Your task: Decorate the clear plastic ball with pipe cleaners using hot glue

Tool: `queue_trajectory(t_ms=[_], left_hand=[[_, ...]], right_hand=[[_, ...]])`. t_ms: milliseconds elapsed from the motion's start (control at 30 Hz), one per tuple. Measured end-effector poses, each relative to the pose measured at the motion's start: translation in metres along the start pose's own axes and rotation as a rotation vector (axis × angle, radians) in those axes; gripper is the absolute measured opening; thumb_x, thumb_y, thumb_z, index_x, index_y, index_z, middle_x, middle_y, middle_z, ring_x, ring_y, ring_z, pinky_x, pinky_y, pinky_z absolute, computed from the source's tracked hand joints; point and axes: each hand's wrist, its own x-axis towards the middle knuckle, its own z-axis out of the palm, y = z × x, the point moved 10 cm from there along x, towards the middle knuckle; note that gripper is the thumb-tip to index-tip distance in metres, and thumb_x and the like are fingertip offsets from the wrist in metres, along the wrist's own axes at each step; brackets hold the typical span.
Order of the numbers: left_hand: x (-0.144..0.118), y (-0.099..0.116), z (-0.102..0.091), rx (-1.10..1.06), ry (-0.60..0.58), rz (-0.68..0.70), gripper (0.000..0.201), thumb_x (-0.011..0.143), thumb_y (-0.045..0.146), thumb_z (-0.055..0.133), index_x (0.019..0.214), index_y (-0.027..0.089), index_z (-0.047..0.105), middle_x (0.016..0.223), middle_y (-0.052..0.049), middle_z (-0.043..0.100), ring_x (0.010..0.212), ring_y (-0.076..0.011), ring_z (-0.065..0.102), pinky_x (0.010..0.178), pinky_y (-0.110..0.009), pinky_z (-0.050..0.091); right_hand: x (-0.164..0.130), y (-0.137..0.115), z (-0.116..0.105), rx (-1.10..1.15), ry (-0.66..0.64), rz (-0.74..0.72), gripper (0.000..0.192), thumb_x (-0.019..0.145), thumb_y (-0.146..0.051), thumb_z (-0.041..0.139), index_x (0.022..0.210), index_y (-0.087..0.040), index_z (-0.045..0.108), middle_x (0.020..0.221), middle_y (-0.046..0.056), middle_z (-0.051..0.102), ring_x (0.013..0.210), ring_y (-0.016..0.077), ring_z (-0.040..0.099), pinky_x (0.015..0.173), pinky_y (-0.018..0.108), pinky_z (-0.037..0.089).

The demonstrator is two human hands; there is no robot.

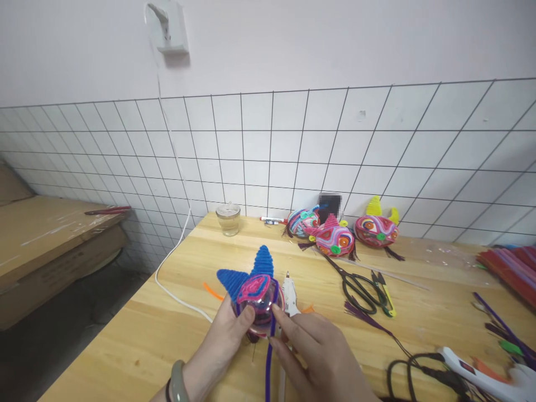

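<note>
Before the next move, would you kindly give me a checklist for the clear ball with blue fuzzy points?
1. Clear ball with blue fuzzy points steadied by the left hand: ok.
2. Purple fuzzy strip touching the ball: ok.
3. Strip pinched by the right hand: cannot tell.
4. Ball's front fully covered: not ok, clear surface shows.
5. White glue gun beside the ball hot: cannot tell.
6. Black scissors apart from both hands: ok.
</note>
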Motion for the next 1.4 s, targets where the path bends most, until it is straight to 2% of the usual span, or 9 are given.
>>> queue_trajectory(t_ms=[167, 333, 567, 700, 867, 1000, 1167, 1267, 1400], left_hand=[[-0.001, 0.009, 0.005, 0.060, -0.008, 0.025, 0.053, 0.063, 0.059, 0.070, 0.096, 0.017, 0.064, 0.105, -0.013, 0.071, 0.098, -0.0296, 0.064, 0.082, -0.037, 0.050], [-0.001, 0.011, 0.003, 0.051, 0.017, 0.048, 0.059, 0.060, 0.059, 0.072, 0.102, 0.018, 0.062, 0.111, -0.013, 0.070, 0.102, -0.0301, 0.063, 0.089, -0.039, 0.048], [0.000, 0.010, 0.005, 0.041, -0.011, 0.036, 0.057, 0.064, 0.060, 0.069, 0.101, 0.017, 0.064, 0.111, -0.014, 0.070, 0.102, -0.0317, 0.063, 0.084, -0.039, 0.049], [-0.001, 0.012, 0.005, 0.028, -0.007, 0.047, 0.054, 0.063, 0.058, 0.071, 0.097, 0.016, 0.066, 0.112, -0.014, 0.069, 0.103, -0.0314, 0.061, 0.088, -0.039, 0.048], [-0.001, 0.012, 0.005, 0.038, -0.014, 0.040, 0.058, 0.062, 0.059, 0.071, 0.100, 0.016, 0.066, 0.107, -0.014, 0.070, 0.098, -0.0311, 0.063, 0.080, -0.037, 0.051], [0.000, 0.011, 0.007, 0.060, -0.034, 0.052, 0.062, 0.064, 0.061, 0.068, 0.108, 0.017, 0.063, 0.111, -0.014, 0.069, 0.104, -0.0321, 0.061, 0.082, -0.037, 0.050], [0.000, 0.007, 0.004, 0.038, -0.019, 0.041, 0.057, 0.064, 0.060, 0.069, 0.101, 0.018, 0.065, 0.114, -0.014, 0.068, 0.106, -0.0320, 0.061, 0.086, -0.039, 0.048], [0.000, 0.006, 0.002, 0.039, -0.004, 0.030, 0.055, 0.064, 0.061, 0.069, 0.098, 0.017, 0.065, 0.113, -0.014, 0.068, 0.102, -0.0311, 0.062, 0.080, -0.036, 0.050], [0.000, 0.003, -0.001, 0.038, 0.012, 0.007, 0.059, 0.064, 0.060, 0.069, 0.103, 0.017, 0.063, 0.101, -0.013, 0.071, 0.089, -0.0278, 0.065, 0.070, -0.034, 0.052]], right_hand=[[-0.003, 0.004, 0.000, 0.035, 0.037, 0.067, 0.034, 0.092, -0.024, 0.048, 0.124, -0.012, 0.050, 0.066, 0.006, 0.067, 0.054, 0.0174, 0.059, 0.049, 0.028, 0.047], [-0.004, 0.004, 0.002, 0.059, 0.071, 0.068, 0.036, 0.089, -0.010, 0.049, 0.125, -0.012, 0.050, 0.067, 0.006, 0.067, 0.054, 0.0172, 0.059, 0.048, 0.028, 0.047], [-0.004, 0.005, 0.002, 0.077, 0.045, 0.060, 0.040, 0.088, -0.006, 0.044, 0.127, -0.013, 0.050, 0.070, 0.007, 0.066, 0.056, 0.0171, 0.058, 0.049, 0.027, 0.048], [-0.002, 0.005, 0.001, 0.122, 0.026, 0.065, 0.042, 0.087, -0.004, 0.043, 0.127, -0.012, 0.050, 0.076, 0.010, 0.067, 0.060, 0.0183, 0.059, 0.051, 0.029, 0.049], [0.001, 0.005, 0.003, 0.172, -0.013, 0.085, 0.042, 0.086, -0.003, 0.041, 0.126, -0.013, 0.050, 0.073, 0.009, 0.065, 0.057, 0.0172, 0.057, 0.049, 0.027, 0.049], [0.001, 0.004, 0.000, 0.152, -0.006, 0.074, 0.043, 0.086, -0.004, 0.042, 0.127, -0.012, 0.050, 0.076, 0.011, 0.065, 0.060, 0.0178, 0.058, 0.051, 0.028, 0.050], [0.002, 0.002, -0.003, 0.125, 0.010, 0.059, 0.043, 0.086, -0.004, 0.042, 0.128, -0.013, 0.048, 0.079, 0.011, 0.067, 0.061, 0.0179, 0.060, 0.051, 0.027, 0.051], [0.002, 0.002, -0.003, 0.112, 0.018, 0.058, 0.043, 0.087, -0.005, 0.041, 0.129, -0.014, 0.048, 0.077, 0.010, 0.067, 0.059, 0.0175, 0.059, 0.050, 0.027, 0.050], [0.000, 0.003, 0.001, 0.106, -0.007, 0.063, 0.042, 0.089, -0.007, 0.040, 0.129, -0.014, 0.048, 0.074, 0.009, 0.066, 0.058, 0.0176, 0.058, 0.050, 0.027, 0.049]])
